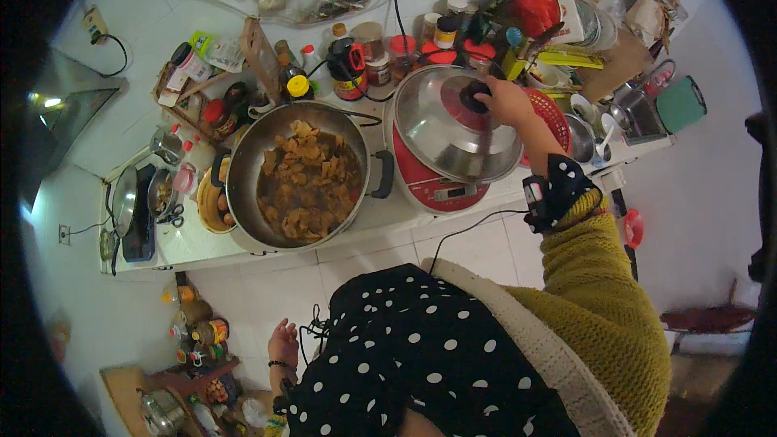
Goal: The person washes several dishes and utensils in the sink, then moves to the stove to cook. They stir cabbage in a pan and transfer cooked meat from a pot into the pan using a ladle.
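My right hand [508, 103] grips the black knob [475, 98] of a domed metal lid [428, 127]. The lid sits over a red countertop appliance [419, 185] with a small display; whether it rests there or hovers just above, I cannot tell. To its left stands a wide metal pan [243, 206] with two black side handles. Brown pieces of food [309, 164] lie in dark liquid inside the pan. Down at my left side hangs my left hand [283, 343], empty, its fingers loosely apart.
Seasoning bottles and jars [349, 70] crowd the wall behind the pan. A yellow bowl [212, 194], scissors [175, 216] and a small pot [162, 191] stand left. At right are a red plastic basket [549, 115] and a sink [637, 115]. Oil bottles [209, 332] stand low at left.
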Tool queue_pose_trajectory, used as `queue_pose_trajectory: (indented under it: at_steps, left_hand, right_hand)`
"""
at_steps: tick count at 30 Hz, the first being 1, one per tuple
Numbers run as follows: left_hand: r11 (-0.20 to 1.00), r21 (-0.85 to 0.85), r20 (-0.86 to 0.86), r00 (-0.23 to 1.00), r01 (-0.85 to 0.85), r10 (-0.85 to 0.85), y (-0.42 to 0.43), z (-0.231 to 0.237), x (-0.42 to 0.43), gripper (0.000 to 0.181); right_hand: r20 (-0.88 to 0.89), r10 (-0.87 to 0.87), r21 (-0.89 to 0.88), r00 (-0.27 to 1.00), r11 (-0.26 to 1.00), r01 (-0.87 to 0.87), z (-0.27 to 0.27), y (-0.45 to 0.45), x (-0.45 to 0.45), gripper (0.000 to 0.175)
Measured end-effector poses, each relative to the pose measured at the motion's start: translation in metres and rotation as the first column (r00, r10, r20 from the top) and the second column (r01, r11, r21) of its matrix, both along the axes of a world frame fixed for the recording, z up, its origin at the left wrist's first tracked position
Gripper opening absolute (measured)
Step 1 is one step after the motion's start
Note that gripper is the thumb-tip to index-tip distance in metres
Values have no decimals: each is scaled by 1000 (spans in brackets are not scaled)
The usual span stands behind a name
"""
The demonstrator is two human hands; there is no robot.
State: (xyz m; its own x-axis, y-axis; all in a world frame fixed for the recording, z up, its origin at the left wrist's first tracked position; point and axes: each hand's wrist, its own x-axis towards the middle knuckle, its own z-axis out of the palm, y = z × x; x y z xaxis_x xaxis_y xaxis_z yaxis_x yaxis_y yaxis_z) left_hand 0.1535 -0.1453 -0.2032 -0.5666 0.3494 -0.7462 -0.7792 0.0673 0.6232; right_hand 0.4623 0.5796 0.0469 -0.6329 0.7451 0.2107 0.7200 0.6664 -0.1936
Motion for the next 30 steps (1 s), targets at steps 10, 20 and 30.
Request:
queue_pose_trajectory:
  at_steps: [10,20,30]
  left_hand:
    - [993,-57,-29,994,-105,103,-45,12,50,36]
    - [950,-137,39,957,-281,288,-94,32,31,32]
    - [977,-117,-53,983,-179,173,-192,11,-159,37]
  right_hand:
    - [-101,55,-248,993,966,-79,-36,24,-7,64]
    - [-89,52,-268,995,961,-75,-46,6,11,57]
    - [-119,-125,68,985,989,134,-6,-138,-46,44]
